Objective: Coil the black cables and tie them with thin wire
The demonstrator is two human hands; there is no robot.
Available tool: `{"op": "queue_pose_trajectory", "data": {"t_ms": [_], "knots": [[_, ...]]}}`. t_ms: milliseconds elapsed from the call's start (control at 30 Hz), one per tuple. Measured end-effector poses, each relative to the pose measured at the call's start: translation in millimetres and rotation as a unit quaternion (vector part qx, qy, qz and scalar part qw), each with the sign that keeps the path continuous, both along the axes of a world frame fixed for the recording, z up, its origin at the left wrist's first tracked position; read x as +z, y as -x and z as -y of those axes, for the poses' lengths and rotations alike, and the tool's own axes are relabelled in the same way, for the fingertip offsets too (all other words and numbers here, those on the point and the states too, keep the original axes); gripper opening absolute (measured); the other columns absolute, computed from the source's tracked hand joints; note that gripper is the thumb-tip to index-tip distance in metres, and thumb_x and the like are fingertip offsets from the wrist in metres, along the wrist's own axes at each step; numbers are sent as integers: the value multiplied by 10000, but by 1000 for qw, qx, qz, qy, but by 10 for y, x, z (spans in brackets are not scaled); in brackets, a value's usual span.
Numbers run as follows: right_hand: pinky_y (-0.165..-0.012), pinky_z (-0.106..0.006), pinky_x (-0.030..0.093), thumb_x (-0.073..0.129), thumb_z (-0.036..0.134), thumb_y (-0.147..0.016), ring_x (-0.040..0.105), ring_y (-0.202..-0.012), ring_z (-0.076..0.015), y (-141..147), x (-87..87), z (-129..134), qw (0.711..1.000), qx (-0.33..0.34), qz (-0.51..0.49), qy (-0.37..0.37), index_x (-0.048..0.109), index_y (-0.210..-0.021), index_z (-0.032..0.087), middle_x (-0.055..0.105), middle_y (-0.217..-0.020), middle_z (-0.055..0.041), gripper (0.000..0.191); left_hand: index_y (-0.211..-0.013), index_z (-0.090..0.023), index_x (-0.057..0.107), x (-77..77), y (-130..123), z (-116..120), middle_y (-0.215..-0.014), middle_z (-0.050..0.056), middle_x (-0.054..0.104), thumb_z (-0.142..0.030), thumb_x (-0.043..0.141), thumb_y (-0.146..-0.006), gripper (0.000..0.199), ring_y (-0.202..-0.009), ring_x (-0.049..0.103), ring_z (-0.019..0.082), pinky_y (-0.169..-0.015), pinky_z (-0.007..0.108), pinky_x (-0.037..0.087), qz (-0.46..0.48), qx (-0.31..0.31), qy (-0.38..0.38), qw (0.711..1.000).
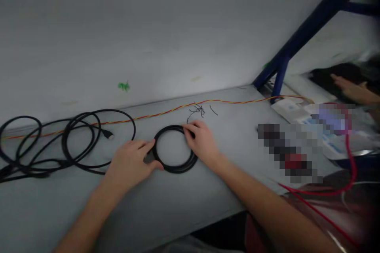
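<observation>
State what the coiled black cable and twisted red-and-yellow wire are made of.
The coiled black cable looks like matte rubber or PVC: dull, bending in soft loops. The twisted red-and-yellow wire seems plastic-insulated, its colours smooth and unbroken, though blur leaves that open.

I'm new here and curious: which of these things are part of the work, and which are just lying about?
Part of the work: left hand and right hand, both on the coiled black cable.

Lying about: loose black cable, red-and-yellow wire, black wire scraps, blue frame.
</observation>
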State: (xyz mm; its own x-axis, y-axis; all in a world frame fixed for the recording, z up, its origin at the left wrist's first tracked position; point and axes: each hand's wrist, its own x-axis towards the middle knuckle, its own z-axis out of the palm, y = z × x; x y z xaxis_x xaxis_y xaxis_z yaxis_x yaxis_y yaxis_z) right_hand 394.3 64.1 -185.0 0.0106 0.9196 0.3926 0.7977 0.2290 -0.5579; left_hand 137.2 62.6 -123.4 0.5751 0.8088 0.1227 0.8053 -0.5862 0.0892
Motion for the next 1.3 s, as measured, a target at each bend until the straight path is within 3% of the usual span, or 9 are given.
{"op": "queue_pose_trajectory", "data": {"t_ms": [167, 367, 467, 567, 667, 767, 1100, 1200, 1300], "knots": [[-889, -364, 524, 597, 200, -1007, 640, -948, -249, 49, -6, 22, 999, -24, 32, -4, 802, -1163, 190, 698, -985, -108, 258, -1420, -177, 663, 109, -80, 101, -891, 121, 798, -422, 796, -853, 632, -880, 748, 340, -914, 484, 570, -53, 7, -8, 999], [-856, -350, 513, 611, 231, -1007, 637, -921, -235, 69, -31, 38, 997, -51, 58, -9, 807, -1160, 233, 693, -986, -92, 249, -1385, -215, 687, 166, -61, 155, -984, 107, 807, -369, 771, -894, 522, -908, 752, 313, -884, 449, 569, -70, -30, 33, 997], [-853, -357, 513, 608, 225, -1003, 634, -924, -240, 63, -22, 39, 997, -45, 61, -4, 807, -1159, 235, 690, -983, -94, 253, -1354, -259, 708, 182, -22, 141, -951, 79, 808, -514, 756, -893, 529, -875, 755, 306, -841, 443, 575, -47, -31, 49, 997], [-851, -374, 519, 603, 212, -1003, 626, -923, -252, 60, -14, 42, 997, -31, 66, -5, 798, -1168, 220, 678, -988, -104, 256, -1296, -270, 736, 111, -25, 114, -882, 63, 801, -610, 651, -941, 499, -815, 753, 289, -833, 447, 582, 5, 22, 12, 1000], [-850, -382, 527, 591, 183, -1003, 614, -934, -261, 86, -9, 54, 997, -14, 76, -9, 783, -1179, 208, 669, -994, -112, 262, -1323, -230, 701, -18, -97, 97, -1193, 122, 770, -480, 577, -1013, 417, -1097, 722, 321, -991, 484, 553, 63, 77, -81, 992], [-862, -390, 531, 579, 148, -998, 608, -951, -269, 159, 13, 79, 996, 19, 91, -8, 768, -1176, 195, 673, -994, -116, 263, -1400, -202, 627, -111, -204, 99, -1430, 147, 647, -391, 568, -1022, 427, -1321, 605, 332, -1117, 505, 495, 103, 63, -107, 987], [-852, -425, 531, 579, 119, -998, 598, -928, -284, 389, 81, 158, 988, 81, 129, 4, 734, -1158, 157, 682, -989, -121, 227, -1390, -120, 634, -220, -404, -57, -1394, 147, 673, -103, 471, -990, 433, -1244, 637, 302, -1101, 489, 518, 58, -32, -11, 998], [-857, -417, 522, 551, 121, -1014, 603, -926, -277, 403, 49, 152, 991, 61, 117, 6, 716, -1100, 171, 686, -981, -116, 193, -1352, -143, 667, -226, -449, -152, -1306, 136, 709, -148, 516, -1000, 383, -1178, 645, 296, -1067, 483, 527, 54, -59, 8, 997], [-853, -419, 525, 547, 143, -1028, 611, -941, -282, 384, 54, 143, 994, 50, 95, 26, 692, -1070, 157, 685, -1001, -125, 151, -1260, -182, 732, -221, -491, -178, -1161, 119, 739, -227, 551, -1022, 303, -1066, 660, 281, -982, 453, 548, 62, -33, 7, 998]]}}
